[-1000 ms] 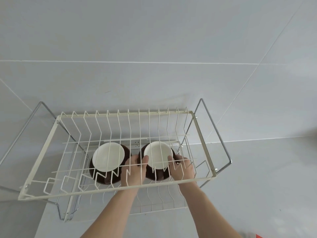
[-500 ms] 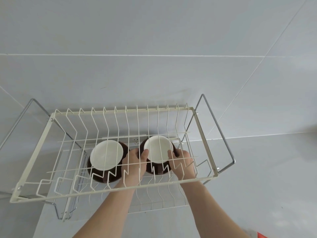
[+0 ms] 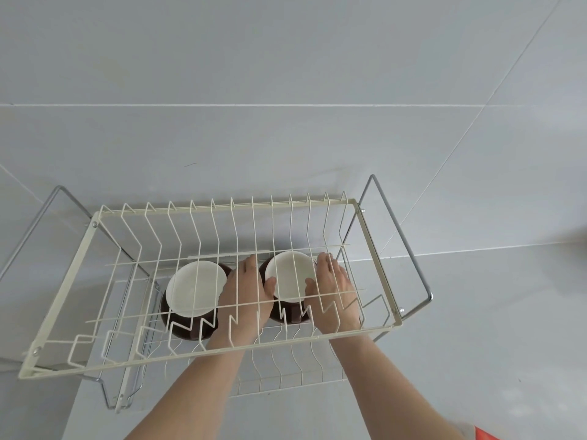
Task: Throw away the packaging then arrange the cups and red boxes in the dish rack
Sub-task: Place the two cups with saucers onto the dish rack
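Observation:
A cream wire dish rack (image 3: 378,249) on chrome legs stands against the grey wall. On its lower tier stand two dark brown cups with white insides. The left cup (image 3: 193,290) stands free. The right cup (image 3: 289,274) sits between my hands, both reaching in under the upper tier. My left hand (image 3: 247,300) cups its left side and my right hand (image 3: 333,293) cups its right side, fingers curved around the cup. A red corner (image 3: 486,435) of something shows at the bottom right edge.
The wire upper tier crosses over my hands and the cups. Chrome side frames (image 3: 400,230) stick out on both sides of the rack. A grey counter (image 3: 492,328) stretches to the right of the rack.
Both hands have slid further around the right cup, toward the back of the rack. The view has tilted a little; the left cup has not moved.

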Tool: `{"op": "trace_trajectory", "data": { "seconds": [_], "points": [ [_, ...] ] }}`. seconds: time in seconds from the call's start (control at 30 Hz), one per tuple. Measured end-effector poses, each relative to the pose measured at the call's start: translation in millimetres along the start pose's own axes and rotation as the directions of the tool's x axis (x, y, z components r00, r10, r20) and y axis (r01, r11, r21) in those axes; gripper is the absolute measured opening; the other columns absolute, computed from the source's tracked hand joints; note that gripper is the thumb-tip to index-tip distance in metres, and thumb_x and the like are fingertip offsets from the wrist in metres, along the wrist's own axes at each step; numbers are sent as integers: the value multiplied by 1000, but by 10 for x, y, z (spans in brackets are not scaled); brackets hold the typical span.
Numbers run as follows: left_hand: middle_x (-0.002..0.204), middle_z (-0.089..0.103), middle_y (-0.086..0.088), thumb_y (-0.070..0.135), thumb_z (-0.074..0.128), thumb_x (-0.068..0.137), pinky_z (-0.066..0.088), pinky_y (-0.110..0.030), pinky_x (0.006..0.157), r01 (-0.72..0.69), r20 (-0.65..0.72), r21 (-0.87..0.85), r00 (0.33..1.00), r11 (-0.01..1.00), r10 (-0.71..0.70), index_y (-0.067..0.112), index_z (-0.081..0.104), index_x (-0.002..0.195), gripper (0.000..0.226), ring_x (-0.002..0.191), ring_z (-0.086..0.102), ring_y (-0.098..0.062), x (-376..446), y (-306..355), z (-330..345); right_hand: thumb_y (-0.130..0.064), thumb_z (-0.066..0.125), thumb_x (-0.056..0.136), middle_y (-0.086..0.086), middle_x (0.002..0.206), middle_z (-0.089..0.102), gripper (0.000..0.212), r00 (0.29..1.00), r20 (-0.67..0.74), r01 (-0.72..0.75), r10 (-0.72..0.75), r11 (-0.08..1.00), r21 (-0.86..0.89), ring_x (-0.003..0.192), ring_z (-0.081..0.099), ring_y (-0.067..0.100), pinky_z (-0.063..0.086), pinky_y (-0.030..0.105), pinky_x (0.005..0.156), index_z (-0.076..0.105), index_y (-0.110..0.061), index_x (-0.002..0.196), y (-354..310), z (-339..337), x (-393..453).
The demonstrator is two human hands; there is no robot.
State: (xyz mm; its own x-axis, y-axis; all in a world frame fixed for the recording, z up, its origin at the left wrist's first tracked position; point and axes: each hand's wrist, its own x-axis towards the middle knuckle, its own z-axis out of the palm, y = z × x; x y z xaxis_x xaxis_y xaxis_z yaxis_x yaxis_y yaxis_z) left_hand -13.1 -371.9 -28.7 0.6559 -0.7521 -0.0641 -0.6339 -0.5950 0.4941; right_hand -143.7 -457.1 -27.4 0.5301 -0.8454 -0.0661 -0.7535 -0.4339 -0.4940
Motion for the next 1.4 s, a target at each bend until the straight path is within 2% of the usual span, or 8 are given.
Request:
{"op": "trace_trajectory", "data": {
  "seconds": [0.1,0.3,0.7,0.83,1.07,1.13,1.23,1.4],
  "points": [
    [123,62,-14,28,71,85,54,-46,88,-159,-53,154,984,975,169,5,50,134,59,113,59,-37,5,-45,-11,-10,57,82,15,138,45,60,988,-18,145,-152,965,-218,132,40,34,40,40,110,39,0,139,6,-16,37],
    [136,55,-17,35,58,88,35,-45,112,-330,-122,394,906,858,405,1,49,137,60,130,48,-36,14,-112,-48,-21,63,85,24,152,38,70,978,-38,174,-204,907,-383,143,31,40,25,47,121,37,3,145,25,-46,95],
    [140,52,-23,50,33,96,36,-53,112,-366,-104,345,900,864,423,3,41,139,64,130,47,-43,-137,-161,-102,-47,29,98,24,151,41,69,951,-127,236,-280,930,-283,143,32,41,29,51,118,42,4,143,83,-7,-137],
    [139,53,-22,52,17,99,34,-49,112,-361,-105,338,903,869,416,-2,48,139,73,128,50,-41,-297,-171,-167,-35,52,95,23,151,43,63,925,-186,267,-332,915,-304,144,34,39,29,50,119,44,5,143,122,49,-320],
    [146,52,-15,52,33,88,22,-40,116,-295,-49,431,936,853,348,2,47,143,75,138,43,-31,-676,-258,-251,-29,75,80,24,142,52,80,874,-256,313,-413,881,-354,133,49,40,31,47,117,32,-2,141,13,-31,-707],
    [144,54,-16,54,33,90,26,-40,113,-288,-69,443,933,849,353,2,48,142,75,137,45,-30,-809,-268,-293,-34,70,86,20,146,49,72,884,-246,307,-399,889,-338,137,45,36,36,47,116,35,-5,142,7,-36,-799],
    [142,54,-17,57,43,91,44,-44,107,-271,-84,446,936,853,341,4,44,144,76,133,48,-32,-1005,-280,-337,-44,54,95,16,157,35,72,931,-172,262,-322,918,-299,147,30,30,28,44,121,29,-6,150,26,-4,-962],
    [157,36,-11,61,35,93,26,-41,120,-305,-13,458,937,835,350,7,28,153,81,147,28,-26,-1316,-387,-348,-46,48,95,9,160,29,73,940,-114,272,-321,908,-319,151,19,25,20,40,123,25,-8,153,12,-23,-1292]
  ]
}}
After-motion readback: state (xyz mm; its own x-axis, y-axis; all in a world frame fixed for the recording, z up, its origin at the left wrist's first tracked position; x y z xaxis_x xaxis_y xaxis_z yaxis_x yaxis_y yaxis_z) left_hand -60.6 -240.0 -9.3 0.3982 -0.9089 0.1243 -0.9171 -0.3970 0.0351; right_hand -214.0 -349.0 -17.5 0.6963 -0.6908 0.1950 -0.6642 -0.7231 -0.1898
